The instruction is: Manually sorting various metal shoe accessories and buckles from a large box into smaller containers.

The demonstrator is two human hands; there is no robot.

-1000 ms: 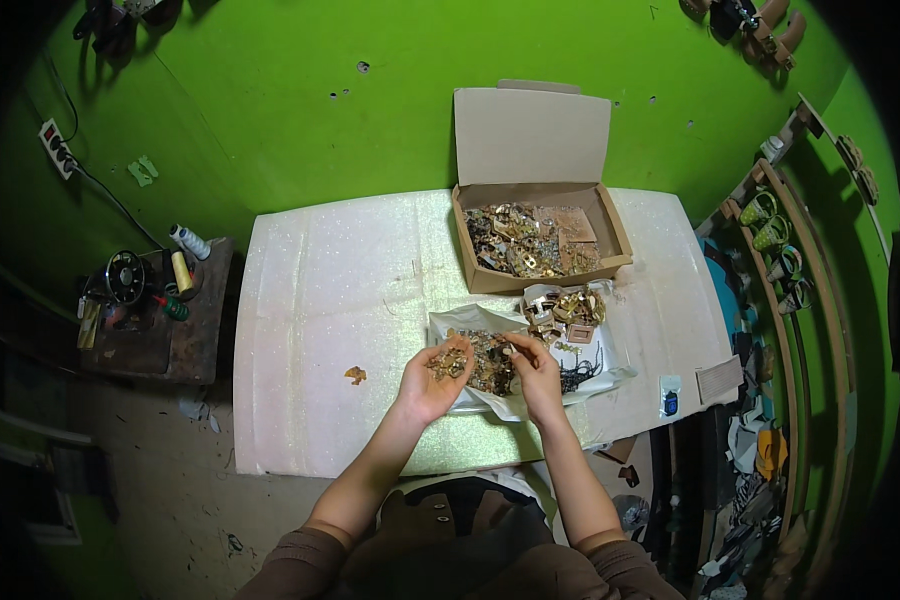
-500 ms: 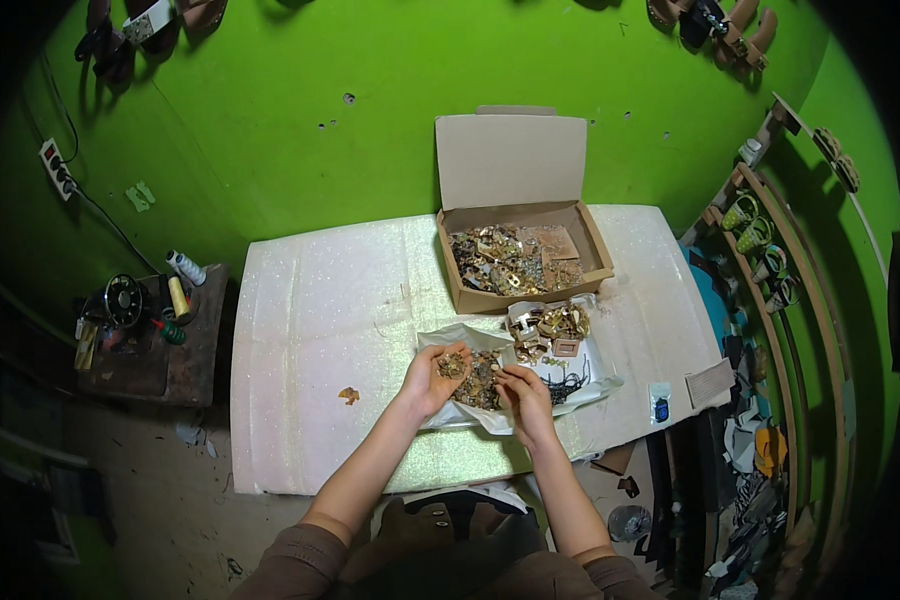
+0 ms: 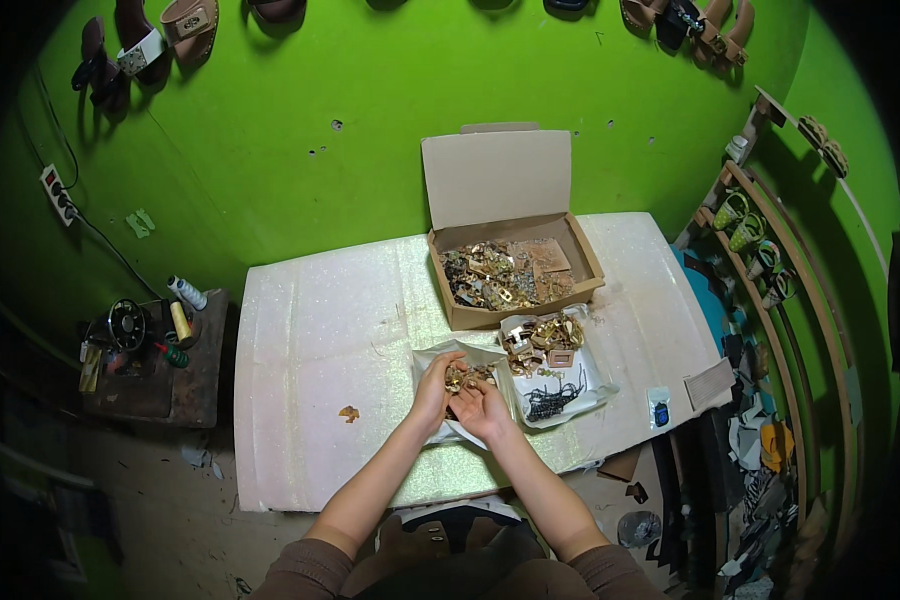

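My left hand (image 3: 434, 393) and my right hand (image 3: 481, 408) are cupped side by side, edges touching, over a tray lined with white paper (image 3: 428, 352). A heap of small gold and dark metal fittings (image 3: 467, 377) fills the space between the palms. How much of it lies in the hands and how much in the tray behind cannot be told. Just right of my hands stands a second white-lined tray (image 3: 592, 395). It holds larger gold buckles (image 3: 558, 332), a pinkish rectangular buckle (image 3: 561, 357) and a tangle of black strands (image 3: 555, 400).
Behind the trays stands an open cardboard box (image 3: 485, 318) full of mixed metal fittings. A brown scrap (image 3: 349, 413) lies left on the shimmering white table cover (image 3: 300, 350). A small packet (image 3: 659, 408) and a card (image 3: 708, 384) lie near the right edge.
My right hand has moved left from the tray's right side and now cups beside my left hand. The view has shifted slightly, and the black strands show more fully.
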